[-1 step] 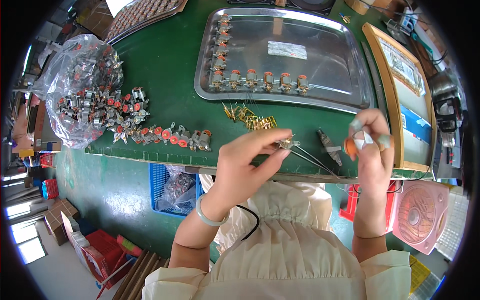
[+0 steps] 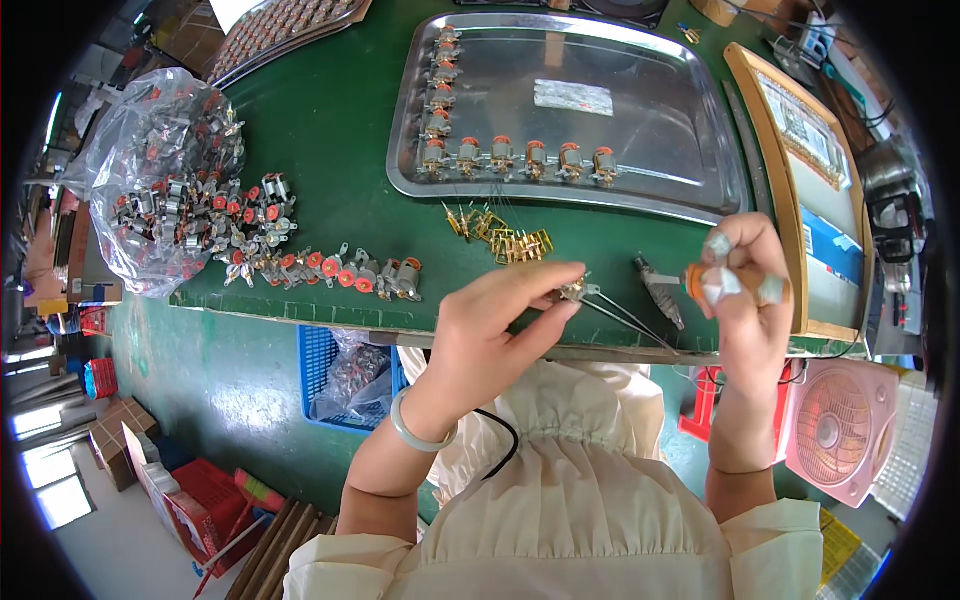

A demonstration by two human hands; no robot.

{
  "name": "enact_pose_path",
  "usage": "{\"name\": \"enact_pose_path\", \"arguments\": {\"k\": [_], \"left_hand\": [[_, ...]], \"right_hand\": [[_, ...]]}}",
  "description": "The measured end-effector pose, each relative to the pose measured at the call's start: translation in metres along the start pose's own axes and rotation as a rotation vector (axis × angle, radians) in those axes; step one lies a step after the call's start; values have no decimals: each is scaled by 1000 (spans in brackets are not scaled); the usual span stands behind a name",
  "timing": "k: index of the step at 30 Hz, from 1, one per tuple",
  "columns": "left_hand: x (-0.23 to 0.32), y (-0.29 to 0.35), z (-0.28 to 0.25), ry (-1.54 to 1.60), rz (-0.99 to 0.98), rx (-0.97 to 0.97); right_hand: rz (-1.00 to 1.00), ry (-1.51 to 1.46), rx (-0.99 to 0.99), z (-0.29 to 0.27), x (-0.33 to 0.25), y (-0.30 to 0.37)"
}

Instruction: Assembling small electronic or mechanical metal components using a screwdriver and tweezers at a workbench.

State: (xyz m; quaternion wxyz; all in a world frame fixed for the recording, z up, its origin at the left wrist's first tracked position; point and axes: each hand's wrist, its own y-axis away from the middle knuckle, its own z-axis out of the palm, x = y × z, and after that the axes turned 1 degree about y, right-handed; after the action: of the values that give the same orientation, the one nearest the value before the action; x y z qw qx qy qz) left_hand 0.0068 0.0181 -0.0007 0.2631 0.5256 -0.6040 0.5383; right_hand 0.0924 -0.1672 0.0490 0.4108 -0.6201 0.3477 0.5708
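Note:
My left hand [image 2: 500, 325] pinches a small metal part with solder-type tabs [image 2: 573, 290] between thumb and fingertips, above the bench's front edge. My right hand [image 2: 748, 290], with white wraps on some fingers, grips an orange-handled tool [image 2: 692, 284]. A pale shaft points from it toward the left hand; motion smears its tip, so its exact kind is unclear. Between the hands lie metal tweezers [image 2: 635, 325], their prongs beside the held part, and a dark, slender tool [image 2: 660, 295]. Brass-coloured frames with thin wires [image 2: 515, 245] are heaped just beyond my left hand.
A steel tray [image 2: 680, 205] holds orange-topped cylindrical parts along its left and front sides. At left, a clear plastic bag [image 2: 125, 240] spills red-disced metal parts [image 2: 250, 215] across the green bench [image 2: 320, 150]. A wooden-framed box [image 2: 797, 250] stands right; a pink fan [image 2: 840, 430] is below.
The orange handle has turned slightly in my right hand, whose fingers have shifted a little. My left hand stays almost in place with the small metal part.

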Motion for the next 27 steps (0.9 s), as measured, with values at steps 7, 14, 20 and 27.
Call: {"name": "enact_pose_path", "arguments": {"k": [7, 14, 20, 27], "left_hand": [[-9, 8, 5, 33, -44, -1], [-11, 9, 3, 187, -184, 11], [-10, 9, 4, 220, -227, 17], [-9, 9, 2, 197, -247, -22]], "right_hand": [[-519, 340, -345, 6, 4, -20], [-341, 190, -266, 24, 5, -15], [-410, 160, -259, 26, 14, -21], [-350, 183, -234, 28, 15, -22]]}}
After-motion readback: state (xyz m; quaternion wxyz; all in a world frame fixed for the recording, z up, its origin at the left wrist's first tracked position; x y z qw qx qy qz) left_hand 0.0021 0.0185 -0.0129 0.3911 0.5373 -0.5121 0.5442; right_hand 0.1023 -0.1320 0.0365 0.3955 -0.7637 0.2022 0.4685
